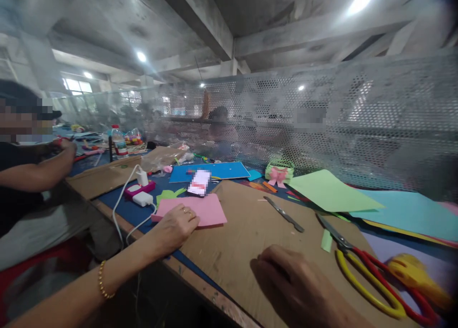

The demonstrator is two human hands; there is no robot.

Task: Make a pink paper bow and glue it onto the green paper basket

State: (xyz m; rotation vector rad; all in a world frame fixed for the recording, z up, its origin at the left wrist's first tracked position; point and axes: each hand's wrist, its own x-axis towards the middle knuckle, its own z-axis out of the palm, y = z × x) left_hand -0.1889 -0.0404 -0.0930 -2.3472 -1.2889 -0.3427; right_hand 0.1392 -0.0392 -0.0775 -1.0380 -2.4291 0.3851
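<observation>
Head view: at a crowded craft table [200,275], the person's left hand [177,227], a ring on one finger, rests palm down with loosely curled fingers on the near edge of a pink sheet [207,207], pressing on it and not gripping it. The sheet lies flat, overlapping the left edge of a brown cardboard mat [246,232]. The right hand [296,285] lies on the bare mat close to the camera, well apart from the sheet; it is blurred, and its grip cannot be told. Red-and-yellow scissors [372,275] lie just right of it, and a slim metal blade [284,214] beyond. White chargers [143,198] crowd the sheet's left side near the table's front edge. Open mat lies between the hands. A co-worker's arm [36,173] rests farther left.
</observation>
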